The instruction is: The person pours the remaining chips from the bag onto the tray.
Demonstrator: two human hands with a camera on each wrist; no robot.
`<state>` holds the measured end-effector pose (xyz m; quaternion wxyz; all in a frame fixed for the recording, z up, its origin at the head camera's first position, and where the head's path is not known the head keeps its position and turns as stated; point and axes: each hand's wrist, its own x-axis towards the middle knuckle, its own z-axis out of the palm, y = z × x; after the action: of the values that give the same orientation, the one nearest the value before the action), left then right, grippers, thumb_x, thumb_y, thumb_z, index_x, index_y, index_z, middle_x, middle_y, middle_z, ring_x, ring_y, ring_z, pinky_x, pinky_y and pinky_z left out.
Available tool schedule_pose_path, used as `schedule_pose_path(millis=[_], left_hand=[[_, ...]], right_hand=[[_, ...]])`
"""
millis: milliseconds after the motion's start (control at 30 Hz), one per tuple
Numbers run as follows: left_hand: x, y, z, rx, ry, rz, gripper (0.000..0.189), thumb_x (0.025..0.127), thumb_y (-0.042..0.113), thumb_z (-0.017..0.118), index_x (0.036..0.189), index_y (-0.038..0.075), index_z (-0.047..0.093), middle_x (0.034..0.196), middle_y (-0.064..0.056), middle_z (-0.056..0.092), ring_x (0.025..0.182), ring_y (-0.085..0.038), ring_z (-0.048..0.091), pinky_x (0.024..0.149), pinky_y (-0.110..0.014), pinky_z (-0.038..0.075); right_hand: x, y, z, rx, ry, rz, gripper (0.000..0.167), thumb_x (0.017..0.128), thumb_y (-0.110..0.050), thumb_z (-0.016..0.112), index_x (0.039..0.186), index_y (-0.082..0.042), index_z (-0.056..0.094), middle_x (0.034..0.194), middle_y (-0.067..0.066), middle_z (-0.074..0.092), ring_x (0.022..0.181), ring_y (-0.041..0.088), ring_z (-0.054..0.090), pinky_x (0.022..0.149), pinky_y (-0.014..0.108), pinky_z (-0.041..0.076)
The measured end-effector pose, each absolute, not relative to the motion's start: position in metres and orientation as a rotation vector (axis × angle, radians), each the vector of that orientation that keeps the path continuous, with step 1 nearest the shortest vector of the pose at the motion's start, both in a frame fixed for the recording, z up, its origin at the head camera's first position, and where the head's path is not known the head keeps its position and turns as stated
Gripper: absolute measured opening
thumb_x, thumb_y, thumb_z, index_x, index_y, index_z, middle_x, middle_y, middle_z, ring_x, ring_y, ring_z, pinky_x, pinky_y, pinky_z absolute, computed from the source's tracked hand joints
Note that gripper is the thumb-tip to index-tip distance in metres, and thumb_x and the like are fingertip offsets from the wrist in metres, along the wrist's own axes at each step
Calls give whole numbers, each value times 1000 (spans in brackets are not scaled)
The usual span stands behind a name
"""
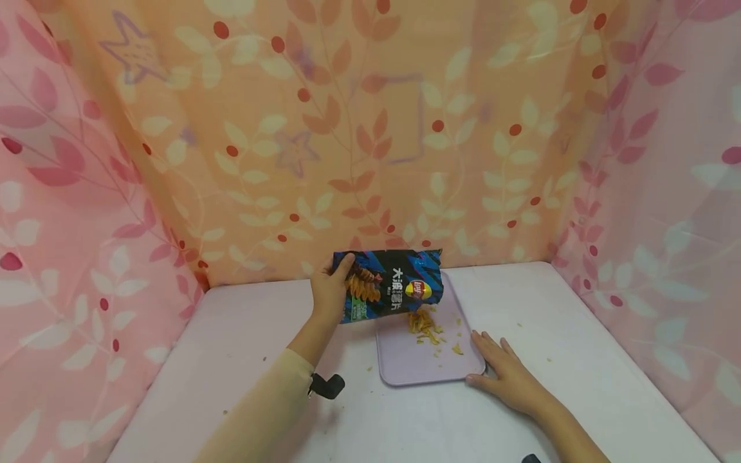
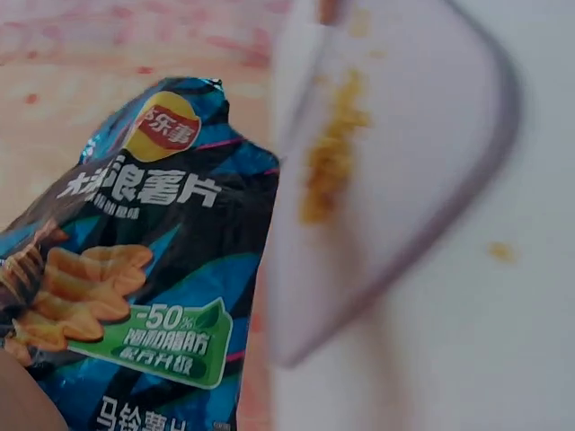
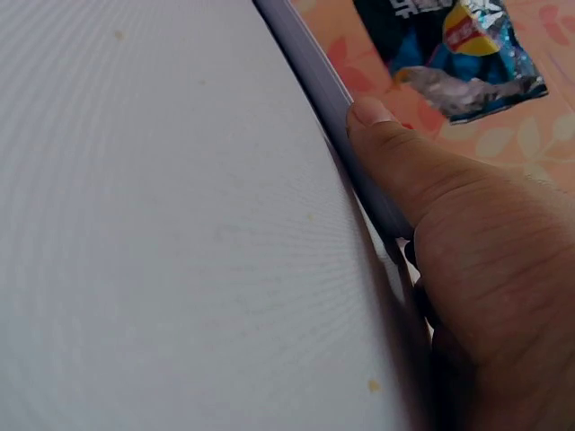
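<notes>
My left hand grips the bottom end of a blue and black Lay's potato chip bag, thumb on its printed front. The bag is tilted sideways above a light purple tray, its torn end pointing right. A small heap of broken yellow chips lies on the tray below that end. My right hand rests at the tray's near right corner, fingers stretched along the right side and thumb against the front edge. In the right wrist view the thumb touches the tray's rim; the other fingers are mostly hidden.
The tray stands on a white-covered table with several crumbs scattered about. Leaf-patterned curtains close off the back and both sides. A black wrist camera mount sits on the left wrist.
</notes>
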<state>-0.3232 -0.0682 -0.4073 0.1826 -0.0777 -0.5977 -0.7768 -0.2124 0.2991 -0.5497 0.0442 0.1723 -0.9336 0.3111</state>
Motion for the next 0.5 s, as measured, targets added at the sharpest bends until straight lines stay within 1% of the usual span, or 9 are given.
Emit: schedule_pose_path(millis=[67,167,233,300,433,467,500], left_hand=[[-327,-68,-406,-285,-1687,-2148,28,97,28,72,109,3,76,98,-7,75,91,-13,69,81,-24,59],[-327,-69,-408,-338,-1790,-2119,29,96,28,73,107,1,77,95,-9,76,83,-13,69,75,-24,59],[-327,-71,-411,-345,-1837,-2128,27,95,24,74,107,0,77,97,-11,77,84,-13,72,76,-24,60],[-328,-74,-410,-331,-1821,-2135,27,95,25,74,108,1,77,98,-11,76,87,-14,72,78,-24,60],[-330,-77,-404,-341,-1750,-2130,30,96,31,73,113,6,76,102,-6,76,95,-16,73,84,-26,60],[-331,-76,-405,-348,-1771,-2134,31,96,32,73,111,6,76,96,-4,75,89,-15,72,82,-24,59],[-332,-75,-406,-347,-1799,-2142,31,96,33,73,110,5,76,94,-2,74,88,-14,70,80,-24,59]], right_hand=[[-213,299,-548,531,-2830,937,95,87,-60,72,160,-12,35,165,13,34,154,39,25,128,47,-2],[-213,299,-545,546,-2806,927,94,87,-57,73,159,-10,36,164,14,35,153,40,26,128,46,-3],[-214,298,-544,557,-2804,928,94,87,-57,73,159,-9,36,164,14,35,153,40,26,128,45,-3],[-214,296,-544,570,-2810,932,94,88,-58,73,159,-9,36,164,13,35,153,40,26,128,45,-3],[-214,296,-546,554,-2826,930,95,87,-58,73,159,-10,36,164,13,35,153,39,26,128,42,-4],[-214,296,-547,551,-2822,926,94,87,-58,73,159,-9,36,164,14,35,153,40,26,128,42,-4],[-213,296,-547,547,-2821,920,94,87,-57,73,159,-9,36,164,14,35,153,40,26,128,41,-4]])
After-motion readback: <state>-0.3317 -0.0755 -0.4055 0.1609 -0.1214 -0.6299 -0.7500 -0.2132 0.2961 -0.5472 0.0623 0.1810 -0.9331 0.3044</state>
